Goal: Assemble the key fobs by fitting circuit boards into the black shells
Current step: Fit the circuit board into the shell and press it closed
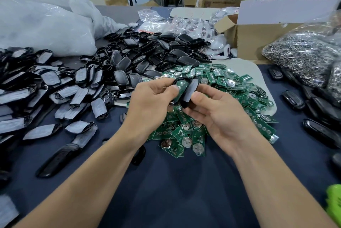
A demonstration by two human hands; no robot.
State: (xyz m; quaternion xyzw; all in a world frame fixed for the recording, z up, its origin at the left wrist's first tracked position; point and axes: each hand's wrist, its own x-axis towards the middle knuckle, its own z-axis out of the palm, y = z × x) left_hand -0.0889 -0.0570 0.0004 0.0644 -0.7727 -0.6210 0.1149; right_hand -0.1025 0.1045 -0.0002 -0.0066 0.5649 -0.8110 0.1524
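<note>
Black shells (pixel 147 50) lie heaped across the upper middle of the frame on the dark blue bench (pixel 175 181). A second heap of grey-lined shell halves (pixel 46 87) fills the left edge. Green circuit boards (pixel 230 83) spread in a pile from the centre toward the right, just below the shells.

Above that pile, at the centre of the frame, the left hand (pixel 147 102) grips one shell half (pixel 177 80) with a green board (pixel 181 87) seated in it, its thumb curled over the near edge. The right hand (pixel 217 115) pinches a grey-lined cover (pixel 191 92) by its lower end, fingers bent round it and thumb on top. The two pieces stand side by side, edges touching or nearly so; blur makes that hard to tell.
</note>
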